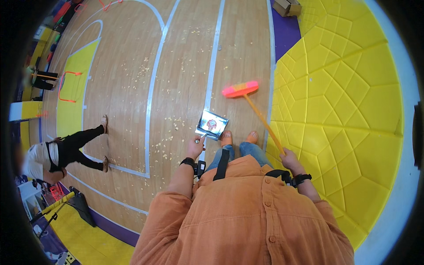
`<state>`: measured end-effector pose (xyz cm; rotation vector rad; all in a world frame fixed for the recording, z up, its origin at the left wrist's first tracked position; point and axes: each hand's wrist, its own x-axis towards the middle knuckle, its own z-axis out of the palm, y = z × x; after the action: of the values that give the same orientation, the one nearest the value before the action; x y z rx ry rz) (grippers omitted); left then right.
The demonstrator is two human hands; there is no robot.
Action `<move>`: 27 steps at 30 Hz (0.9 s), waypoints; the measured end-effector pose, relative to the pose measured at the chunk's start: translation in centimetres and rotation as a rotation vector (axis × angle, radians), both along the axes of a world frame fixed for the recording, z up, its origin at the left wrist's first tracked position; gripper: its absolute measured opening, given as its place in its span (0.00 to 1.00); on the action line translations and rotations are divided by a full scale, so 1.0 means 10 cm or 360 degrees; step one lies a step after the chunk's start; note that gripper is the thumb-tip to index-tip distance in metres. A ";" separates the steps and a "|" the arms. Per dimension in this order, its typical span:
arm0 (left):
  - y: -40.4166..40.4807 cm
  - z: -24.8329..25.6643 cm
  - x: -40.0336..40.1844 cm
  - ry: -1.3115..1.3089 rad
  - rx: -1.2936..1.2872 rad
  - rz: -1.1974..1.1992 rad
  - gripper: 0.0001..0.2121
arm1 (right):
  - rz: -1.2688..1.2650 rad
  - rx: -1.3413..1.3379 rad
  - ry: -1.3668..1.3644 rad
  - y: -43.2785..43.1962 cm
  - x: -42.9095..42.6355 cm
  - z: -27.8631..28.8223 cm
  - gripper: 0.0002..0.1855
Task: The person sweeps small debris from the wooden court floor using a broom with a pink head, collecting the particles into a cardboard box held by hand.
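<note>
With my left hand [196, 146] I grip the handle of a shiny metal dustpan [212, 124], which is just ahead of my feet over a white floor line. My right hand [291, 160] is closed around the orange pole of a broom [240, 89]. The broom's pink head is ahead and to the right of the dustpan, apart from it and slightly blurred. Small pale scraps [161, 145] are scattered over the wooden floor, many of them left of the dustpan. Whether any scraps lie in the dustpan, I cannot tell.
Yellow padded wall panels [331, 109] run along the right side. A person [71, 149] stands at the left. An orange-red frame [63, 86] is on the yellow floor area beyond. An open cardboard box [287, 7] sits at the far right by the wall.
</note>
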<state>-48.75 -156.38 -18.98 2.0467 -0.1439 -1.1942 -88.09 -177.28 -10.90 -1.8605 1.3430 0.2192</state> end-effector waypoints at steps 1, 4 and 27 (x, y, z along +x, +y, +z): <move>0.00 -0.01 0.00 0.0011 0.0000 0.0010 0.12 | 0.0111 0.0096 0.0103 0.00 0.00 0.05 0.16; 0.02 -0.04 0.01 0.0031 -0.0020 0.0037 0.12 | 0.0329 0.0335 0.0293 -0.02 -0.07 0.35 0.16; -0.07 -0.08 0.19 0.0138 -0.0155 0.0164 0.12 | -0.0200 0.0023 -0.0092 0.15 -0.31 0.17 0.17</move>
<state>-46.85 -157.11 -19.74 1.8921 -0.0534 -1.1865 -91.14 -175.74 -9.16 -1.7502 1.4090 0.1096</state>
